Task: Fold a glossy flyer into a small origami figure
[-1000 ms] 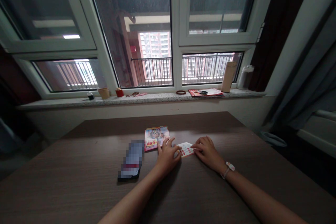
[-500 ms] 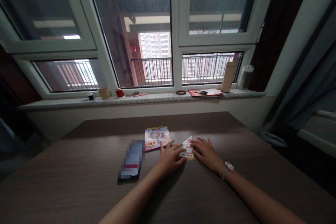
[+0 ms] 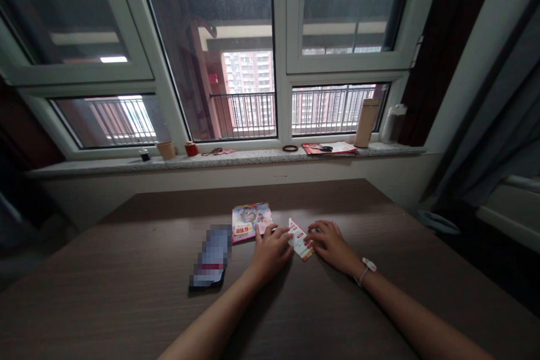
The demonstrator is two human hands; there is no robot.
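White paper (image 3: 301, 242), illegible red print (image 3: 300, 235), "89.9" leaflet (image 3: 252, 219)

Phone screen (image 3: 213, 253) pixelated; paper (image 3: 300, 242) print unreadable.

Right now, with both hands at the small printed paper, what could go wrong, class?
The small printed paper lies between the left hand and right hand, so uneven pressure might crease or skew it. The left hand's fingers also overlap the picture leaflet in view and could nudge it.
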